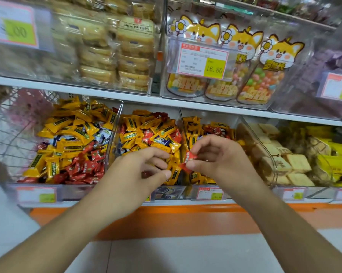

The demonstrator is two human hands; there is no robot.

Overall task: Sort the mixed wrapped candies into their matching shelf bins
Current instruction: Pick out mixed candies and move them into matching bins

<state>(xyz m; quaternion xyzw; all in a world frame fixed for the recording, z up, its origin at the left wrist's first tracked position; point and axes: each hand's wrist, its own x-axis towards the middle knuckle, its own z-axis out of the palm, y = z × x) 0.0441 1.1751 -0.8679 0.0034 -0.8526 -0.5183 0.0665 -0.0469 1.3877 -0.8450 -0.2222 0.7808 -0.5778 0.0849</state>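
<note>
Candies in yellow, red and dark blue wrappers lie mixed in three clear bins on the lower shelf. In the left bin yellow pieces are heaped over a red patch toward the front. The middle bin holds mostly yellow ones with some red and blue among them, and the narrower right bin holds yellow and red.

Over the front of the middle bin, the right hand pinches a red wrapped candy between thumb and forefinger, its other fingers loosely curled above. The left hand reaches in just beside it, fingers bent and thumb extended toward the candy's lower end; whether it actually touches or holds anything cannot be told.

Right of the candy bins, another clear bin holds pale square biscuit packs. On the shelf above stand bags with a cartoon fox behind a price tag reading 16.80, and stacked pastry packs to the left.
</note>
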